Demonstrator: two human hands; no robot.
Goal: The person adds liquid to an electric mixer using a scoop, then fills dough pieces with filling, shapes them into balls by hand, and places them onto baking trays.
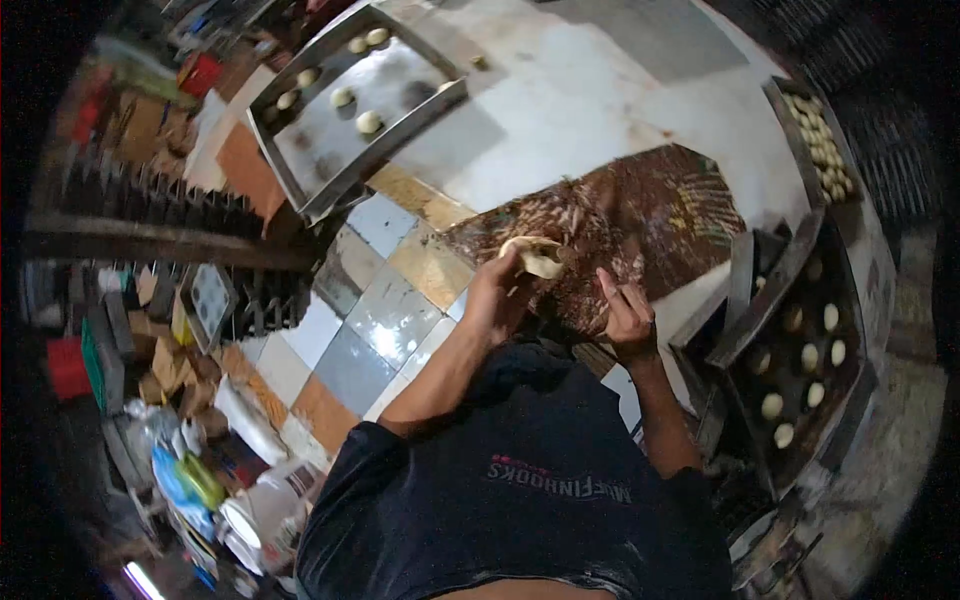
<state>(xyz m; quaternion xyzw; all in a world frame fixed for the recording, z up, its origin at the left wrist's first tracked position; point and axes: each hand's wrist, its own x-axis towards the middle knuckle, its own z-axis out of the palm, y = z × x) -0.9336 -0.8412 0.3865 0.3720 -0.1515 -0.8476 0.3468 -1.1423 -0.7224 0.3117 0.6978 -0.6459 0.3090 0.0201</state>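
My left hand grips a pale, cupped piece of dough between thumb and fingers. The dough has a hollow with something darker inside that I cannot make out clearly. Just to the right, my right hand is held with its fingers stretched out and apart, with nothing visible in it. Both hands are over the near edge of a dark brown, moist-looking mass spread across the worktable. The exact contact of the right fingertips with this mass cannot be told.
A metal tray with several dough balls stands at the upper left. On the right, a dark tray holds several more, and a narrower tray behind it is packed with dough balls. Buckets and bags crowd the tiled floor.
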